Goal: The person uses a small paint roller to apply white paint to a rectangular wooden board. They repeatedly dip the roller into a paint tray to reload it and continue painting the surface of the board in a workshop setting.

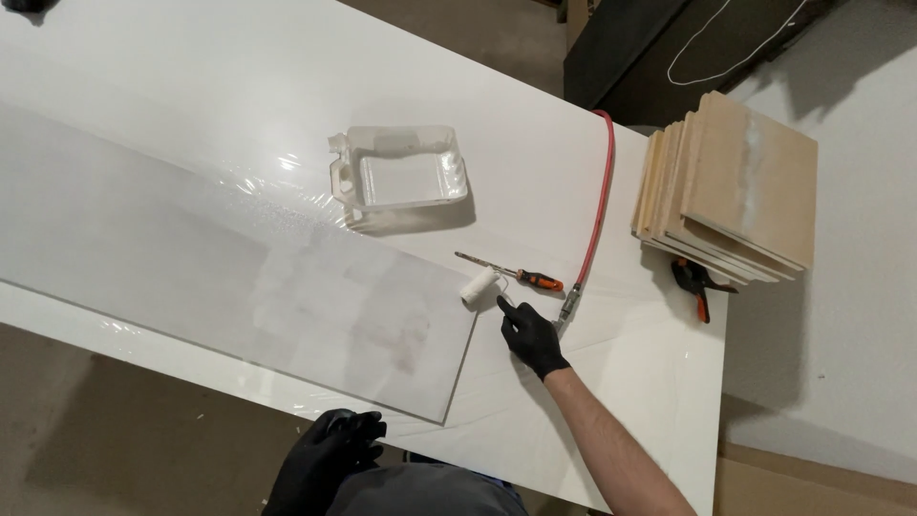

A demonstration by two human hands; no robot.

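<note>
This looks like a workshop set up for painting panels. A plastic-covered worktable [239,86] fills the frame, with a paint tray [401,172] at centre and a red air hose [600,201] beside it. At the upper right, cut boards [735,186] lie stacked, a spring clamp [697,282] below them.

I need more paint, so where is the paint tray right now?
In the head view the paint tray sits on the white table, up and left of the roller, beyond the panel's far edge.
</note>
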